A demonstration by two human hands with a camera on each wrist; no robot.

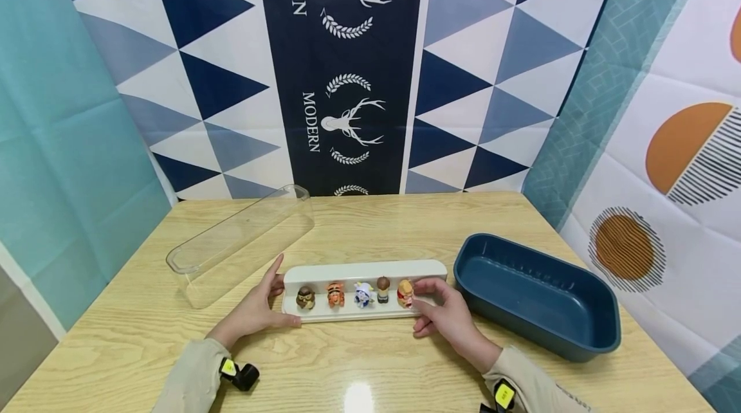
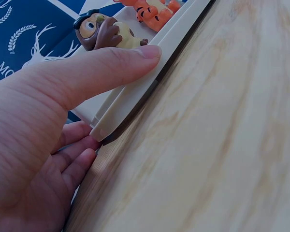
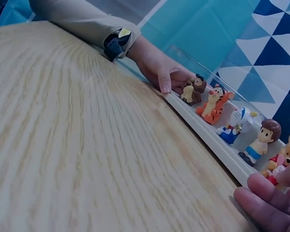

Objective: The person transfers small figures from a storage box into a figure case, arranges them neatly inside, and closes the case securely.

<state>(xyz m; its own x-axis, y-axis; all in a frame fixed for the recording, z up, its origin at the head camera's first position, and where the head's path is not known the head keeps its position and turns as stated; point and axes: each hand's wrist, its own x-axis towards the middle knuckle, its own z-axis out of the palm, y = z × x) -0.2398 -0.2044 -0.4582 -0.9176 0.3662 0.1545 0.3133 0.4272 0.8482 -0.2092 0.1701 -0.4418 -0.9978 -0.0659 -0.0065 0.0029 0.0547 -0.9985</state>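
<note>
A long white display tray lies on the table with a row of small figurines on it. From the left stand an owl, an orange tiger, a blue-and-white figure, a brown-haired boy and a yellow bear holding something pink. My left hand grips the tray's left end, its thumb on the front rim beside the owl and its other fingers round the end. At the tray's right end, my right hand pinches the bear between thumb and forefinger.
A clear plastic cover lies slantwise at the back left of the wooden table. To the right, close by the right hand, sits a deep dark-blue basin. Patterned cloths hang behind and at both sides.
</note>
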